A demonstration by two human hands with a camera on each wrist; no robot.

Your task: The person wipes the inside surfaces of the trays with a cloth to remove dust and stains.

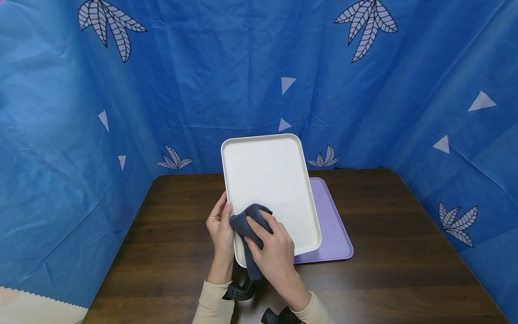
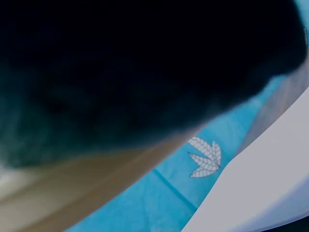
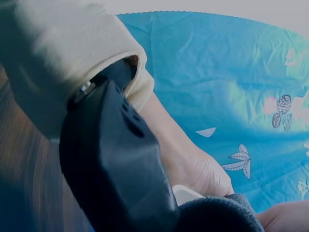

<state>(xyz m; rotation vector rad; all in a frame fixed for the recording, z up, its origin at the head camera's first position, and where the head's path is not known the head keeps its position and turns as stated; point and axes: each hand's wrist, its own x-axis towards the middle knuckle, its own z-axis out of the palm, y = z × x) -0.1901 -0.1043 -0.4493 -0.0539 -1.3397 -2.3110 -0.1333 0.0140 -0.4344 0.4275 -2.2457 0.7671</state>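
A white rectangular tray (image 1: 267, 175) is tilted up above the table in the head view. My left hand (image 1: 221, 227) grips its left edge, thumb on the front side. Bunched under the fingers of my right hand (image 1: 275, 247), a dark grey cloth (image 1: 253, 218) is pressed on the tray's lower left part, with one end hanging past the bottom edge. In the right wrist view, the cloth (image 3: 224, 212) appears below the right hand (image 3: 193, 169), partly hidden by the wrist mount. A blurred dark mass covers much of the left wrist view.
A purple tray (image 1: 329, 225) lies on the brown wooden table (image 1: 404, 252), partly covered by the white tray. Blue patterned fabric (image 1: 218, 67) hangs behind the table and along both sides. Black mounts (image 1: 239, 292) sit at both wrists.
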